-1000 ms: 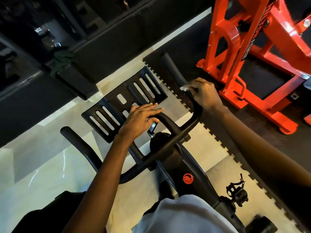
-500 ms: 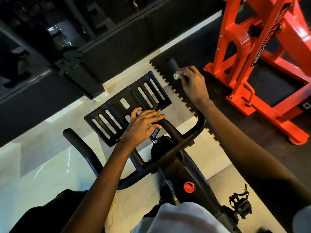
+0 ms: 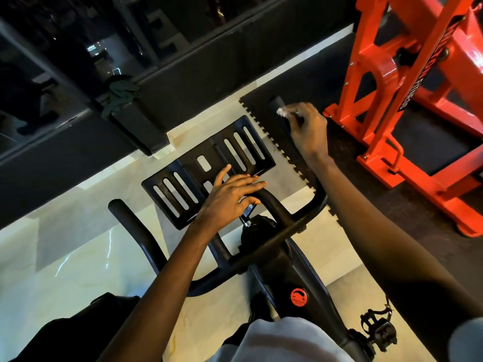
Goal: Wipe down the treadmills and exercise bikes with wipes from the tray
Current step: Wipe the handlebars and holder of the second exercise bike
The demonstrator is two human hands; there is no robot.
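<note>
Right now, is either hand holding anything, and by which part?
The right hand pinches a crumpled white wipe against the handlebar tip; the left hand rests flat, holding nothing.

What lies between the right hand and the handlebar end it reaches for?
A crumpled white wipe, held by the right hand against the handlebar end, seen in the head view.

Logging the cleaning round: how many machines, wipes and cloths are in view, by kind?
exercise bike: 1
orange gym machine: 1
white wipe: 1
green cloth: 1
Total: 4
</note>
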